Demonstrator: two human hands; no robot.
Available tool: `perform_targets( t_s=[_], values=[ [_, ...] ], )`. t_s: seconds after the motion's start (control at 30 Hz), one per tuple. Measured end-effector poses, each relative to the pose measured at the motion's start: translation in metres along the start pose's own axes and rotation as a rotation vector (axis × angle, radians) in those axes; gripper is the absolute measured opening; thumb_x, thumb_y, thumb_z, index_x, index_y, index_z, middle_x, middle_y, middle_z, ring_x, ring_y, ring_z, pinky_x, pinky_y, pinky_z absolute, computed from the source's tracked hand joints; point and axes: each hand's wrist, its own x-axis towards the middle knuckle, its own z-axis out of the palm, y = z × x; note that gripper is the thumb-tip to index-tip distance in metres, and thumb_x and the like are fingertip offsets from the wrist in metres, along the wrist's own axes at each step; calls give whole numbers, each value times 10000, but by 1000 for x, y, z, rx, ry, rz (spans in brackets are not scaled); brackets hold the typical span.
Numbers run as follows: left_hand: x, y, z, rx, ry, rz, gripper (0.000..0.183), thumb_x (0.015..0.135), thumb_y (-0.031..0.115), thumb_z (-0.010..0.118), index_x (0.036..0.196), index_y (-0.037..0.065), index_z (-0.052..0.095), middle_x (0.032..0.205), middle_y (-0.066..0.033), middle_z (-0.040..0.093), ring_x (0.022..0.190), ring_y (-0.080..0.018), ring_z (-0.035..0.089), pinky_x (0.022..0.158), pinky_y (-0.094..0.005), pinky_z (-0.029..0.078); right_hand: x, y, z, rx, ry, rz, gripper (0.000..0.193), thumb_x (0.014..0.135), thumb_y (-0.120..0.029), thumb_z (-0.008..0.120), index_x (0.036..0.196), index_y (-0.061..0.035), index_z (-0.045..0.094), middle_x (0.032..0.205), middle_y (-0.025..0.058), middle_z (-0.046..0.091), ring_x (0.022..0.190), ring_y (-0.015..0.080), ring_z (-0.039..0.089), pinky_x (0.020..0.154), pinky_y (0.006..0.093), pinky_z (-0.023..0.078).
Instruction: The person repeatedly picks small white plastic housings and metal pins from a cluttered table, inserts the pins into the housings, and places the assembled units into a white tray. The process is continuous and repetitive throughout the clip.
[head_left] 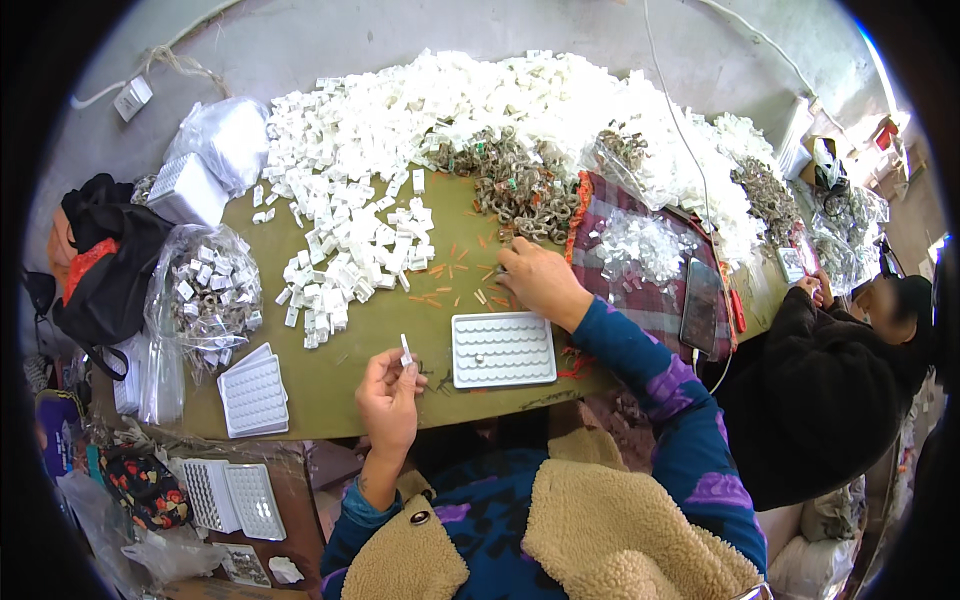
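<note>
My left hand [388, 402] is closed, holding a small narrow white plastic piece [406, 347] upright between thumb and fingers. To its right, a white tray [503, 317] with wavy ridged rows lies on the green tabletop; one small grey piece [480, 358] sits in it. Beyond the tray, my right hand [545, 282] reaches down with bent fingers at the near edge of a heap of brown-grey ring-like parts [525, 195]. Whatever its fingertips pinch is too small to make out. Small orange sticks [437, 270] lie scattered left of that hand.
A large heap of white plastic pieces [345, 245] spreads across the back. On the right, a plaid cloth [600, 222] bears clear bits and a phone [701, 305] with a cable. At left are stacked trays [254, 393] and a filled bag [205, 290]. Another person [845, 400] sits at right.
</note>
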Motion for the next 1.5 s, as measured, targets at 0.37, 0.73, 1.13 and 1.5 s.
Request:
perform_targets(
  t_s=[0.37, 0.73, 1.13, 1.5],
  values=[
    [-18, 15, 21, 242, -185, -5, 248, 923, 37, 627, 1161, -18, 580, 1226, -157, 645, 971, -209, 662, 857, -319, 525, -100, -67, -29, 185, 182, 445, 239, 855, -176, 703, 996, 4, 635, 916, 192, 591, 850, 401, 608, 729, 458, 502],
    [-1, 26, 45, 534, -174, 253, 237, 887, 46, 640, 1110, -7, 583, 1193, -190, 635, 1073, -365, 604, 917, -407, 478, -99, -64, -14, 576, 299, 614, 536, 771, 13, 738, 1266, 36, 534, 1019, 170, 631, 690, 241, 565, 660, 346, 491],
    [43, 31, 58, 142, -222, 214, 210, 885, -5, 634, 1092, -20, 601, 1187, -152, 599, 991, -242, 633, 849, -354, 550, -72, -40, -15, 938, 554, 469, 376, 838, 65, 688, 1201, 19, 606, 910, 14, 657, 742, 60, 523, 676, 225, 456],
    [23, 59, 19, 164, -185, 331, 197, 868, -20, 664, 1060, 14, 644, 1121, -95, 587, 964, -152, 591, 759, -275, 524, -91, -71, -24, 964, 615, 323, 345, 888, 106, 612, 1229, 61, 600, 1029, 59, 626, 867, 117, 568, 787, 239, 473]
  ],
)
